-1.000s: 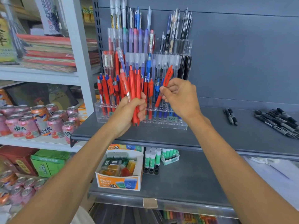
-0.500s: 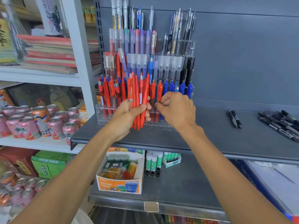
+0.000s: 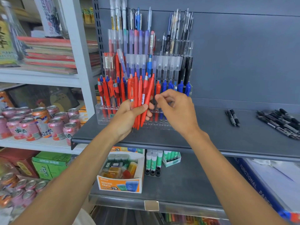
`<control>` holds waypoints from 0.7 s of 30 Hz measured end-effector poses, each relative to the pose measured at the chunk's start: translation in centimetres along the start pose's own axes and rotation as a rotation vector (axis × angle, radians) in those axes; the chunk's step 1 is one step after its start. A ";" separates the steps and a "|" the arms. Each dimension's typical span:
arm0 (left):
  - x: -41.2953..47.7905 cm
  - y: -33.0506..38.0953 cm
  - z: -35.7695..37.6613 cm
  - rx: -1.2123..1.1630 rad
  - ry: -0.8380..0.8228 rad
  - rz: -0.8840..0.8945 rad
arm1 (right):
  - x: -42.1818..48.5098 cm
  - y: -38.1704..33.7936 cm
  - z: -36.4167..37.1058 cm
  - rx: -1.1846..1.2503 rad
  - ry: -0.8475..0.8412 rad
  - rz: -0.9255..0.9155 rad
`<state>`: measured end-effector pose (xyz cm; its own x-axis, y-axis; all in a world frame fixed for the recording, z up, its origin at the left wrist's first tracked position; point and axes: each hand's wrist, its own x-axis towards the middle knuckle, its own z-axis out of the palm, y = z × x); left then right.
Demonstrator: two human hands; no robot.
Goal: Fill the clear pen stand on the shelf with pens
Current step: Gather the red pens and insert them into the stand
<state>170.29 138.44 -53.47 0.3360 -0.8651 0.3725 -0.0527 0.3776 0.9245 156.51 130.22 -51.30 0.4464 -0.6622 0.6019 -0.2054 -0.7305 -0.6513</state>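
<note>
Before the clear pen stand [image 3: 103, 112] on the grey shelf [image 3: 211, 137], left hand [image 3: 128, 118] grips bunched red pens [image 3: 140, 93], right hand [image 3: 176, 111] curls beside them, pinch unclear; pens likely light, stiff, slick: take 1 by its upper barrel.

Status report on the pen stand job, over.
Left hand grips red pen bunch. Right hand loosely curled, empty, beside it. Clear pen stand: some front holes empty. Nothing blocking.
</note>
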 end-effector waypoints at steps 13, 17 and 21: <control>-0.2 -0.5 2.5 0.025 -0.014 0.006 | -1.2 1.1 -0.3 0.200 -0.077 -0.002; -0.2 -0.2 2.5 -0.024 -0.026 -0.031 | -0.9 1.3 -0.9 0.238 -0.055 0.031; -0.1 -0.5 2.2 0.012 -0.006 -0.025 | -0.1 1.5 -1.6 0.168 0.032 0.047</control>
<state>168.24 137.62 -53.76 0.3312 -0.8762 0.3501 -0.0558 0.3522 0.9343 154.76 128.89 -51.60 0.4111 -0.7022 0.5813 -0.0757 -0.6618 -0.7459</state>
